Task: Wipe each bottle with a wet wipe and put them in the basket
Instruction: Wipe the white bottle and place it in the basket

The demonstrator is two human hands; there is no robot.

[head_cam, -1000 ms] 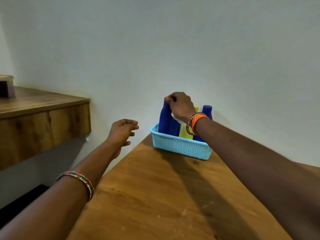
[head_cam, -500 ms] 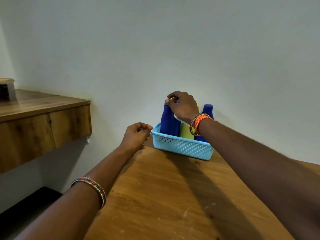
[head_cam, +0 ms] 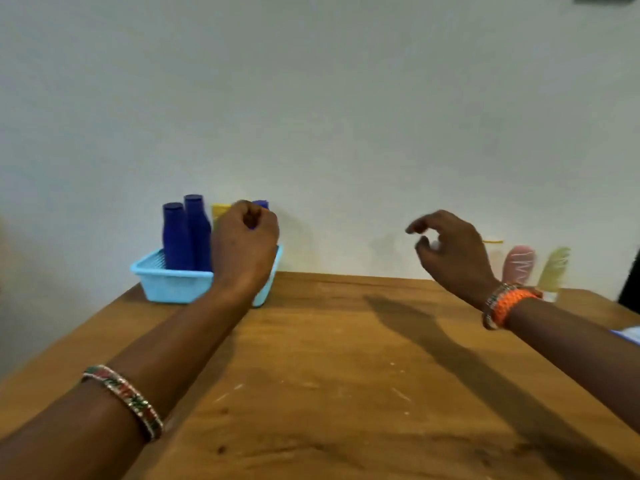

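Observation:
A light blue basket stands at the table's back left corner. In it stand two dark blue bottles, a yellow bottle and another blue bottle mostly hidden by my left hand. That hand hovers in front of the basket as a fist with nothing seen in it. My right hand is in the air at mid-right, fingers curled, with a small white wet wipe between thumb and fingers. Behind its wrist stand a blurred pink bottle and a pale yellow bottle.
The wooden table meets a plain white wall at its far edge. A white and blue object lies at the right edge of view. The table's left edge falls off just beside the basket.
The view has swung right. My right hand let go of the blue bottle in the basket and moved right. My left hand came up in front of the basket.

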